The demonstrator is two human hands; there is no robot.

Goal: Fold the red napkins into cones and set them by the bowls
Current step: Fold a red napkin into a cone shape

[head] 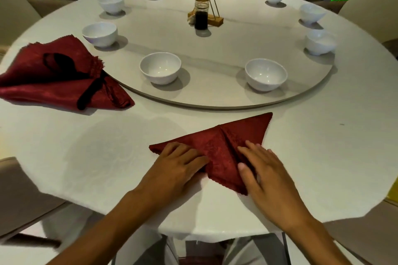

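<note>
A dark red cloth napkin [217, 144], part-folded, is pressed flat just nearer than the round white turntable [301, 97], under left hand [178, 163] and right hand [265, 170], fingers extended, nothing gripped. Risk: the slick fabric may be shifted if pressure is eased, and the creases lost.

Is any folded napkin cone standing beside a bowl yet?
No, the napkin lies flat under both hands, and the pile of napkins sits unfolded.

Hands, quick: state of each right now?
Left hand: open, fingers flat, pressing the red napkin.
Right hand: open, fingers flat on the same napkin.
</note>
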